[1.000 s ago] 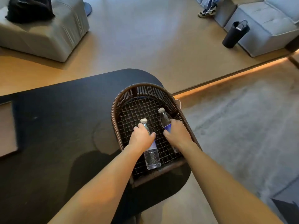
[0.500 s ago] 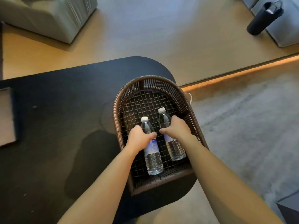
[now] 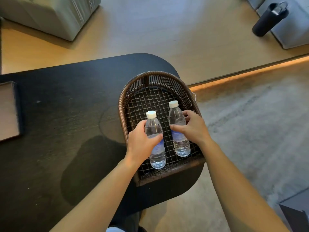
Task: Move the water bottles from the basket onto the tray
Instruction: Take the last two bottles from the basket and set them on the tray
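Note:
A dark brown wicker basket (image 3: 153, 76) with a mesh floor sits on the right end of a black table (image 3: 58, 106). Two clear water bottles with white caps and blue labels are inside it. My left hand (image 3: 140, 144) is wrapped around the left bottle (image 3: 154, 128), which is tilted up off the mesh. My right hand (image 3: 192, 128) grips the right bottle (image 3: 177, 118), also raised at the cap end. A flat tray (image 3: 8, 111) with a dark rim lies at the table's far left edge, partly cut off.
Beyond the table is a wooden floor with a grey ottoman (image 3: 55, 14) at the back left. A black flask (image 3: 269, 19) stands by a grey sofa (image 3: 294, 27) at the back right. Grey carpet (image 3: 259, 123) lies to the right of the table.
Both hands have closed around the bottles and tipped them up from lying flat on the mesh. The view has dropped closer to the basket.

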Demonstrator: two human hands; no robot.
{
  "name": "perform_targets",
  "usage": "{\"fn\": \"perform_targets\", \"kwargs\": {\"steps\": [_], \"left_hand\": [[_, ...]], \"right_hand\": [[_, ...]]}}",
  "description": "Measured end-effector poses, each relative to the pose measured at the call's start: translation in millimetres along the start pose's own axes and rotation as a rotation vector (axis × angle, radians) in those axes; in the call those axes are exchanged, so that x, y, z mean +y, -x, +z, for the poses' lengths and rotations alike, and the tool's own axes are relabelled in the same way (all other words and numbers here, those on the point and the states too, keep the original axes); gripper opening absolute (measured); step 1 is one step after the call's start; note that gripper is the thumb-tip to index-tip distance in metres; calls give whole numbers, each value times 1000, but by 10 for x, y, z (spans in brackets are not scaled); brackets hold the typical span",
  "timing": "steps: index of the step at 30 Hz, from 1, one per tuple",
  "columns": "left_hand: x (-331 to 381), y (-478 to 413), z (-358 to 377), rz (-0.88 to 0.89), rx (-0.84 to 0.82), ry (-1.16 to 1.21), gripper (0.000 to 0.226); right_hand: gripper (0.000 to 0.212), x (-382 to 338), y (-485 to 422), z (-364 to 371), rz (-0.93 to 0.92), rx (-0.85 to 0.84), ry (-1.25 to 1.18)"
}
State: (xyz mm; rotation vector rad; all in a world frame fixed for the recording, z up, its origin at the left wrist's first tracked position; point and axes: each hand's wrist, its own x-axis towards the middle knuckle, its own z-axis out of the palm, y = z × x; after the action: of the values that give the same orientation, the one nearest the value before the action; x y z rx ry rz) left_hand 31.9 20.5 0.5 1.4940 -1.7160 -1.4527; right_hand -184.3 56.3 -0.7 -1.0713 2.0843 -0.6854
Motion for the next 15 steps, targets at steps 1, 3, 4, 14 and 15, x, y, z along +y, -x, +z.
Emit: {"fn": "perform_targets", "kwargs": {"steps": [1,3,4,14,15], "left_hand": [[32,70,-22,41,6,7,45],[107,206,-76,102,32,11,43],[148,273,-112,122,47,19,42],[388,1094,-817,373,206,-8,58],[372,1188,-922,396,221,-41,61]], "right_hand": [[41,-15,93,-33,-24,31,-8],[46,-54,284,-76,-85,91,-19],[49,-80,382,-81,-124,116,-27],[64,-615,1489,108,-446,316,-67],[64,-680,1597,148,-455,316,-61]]}}
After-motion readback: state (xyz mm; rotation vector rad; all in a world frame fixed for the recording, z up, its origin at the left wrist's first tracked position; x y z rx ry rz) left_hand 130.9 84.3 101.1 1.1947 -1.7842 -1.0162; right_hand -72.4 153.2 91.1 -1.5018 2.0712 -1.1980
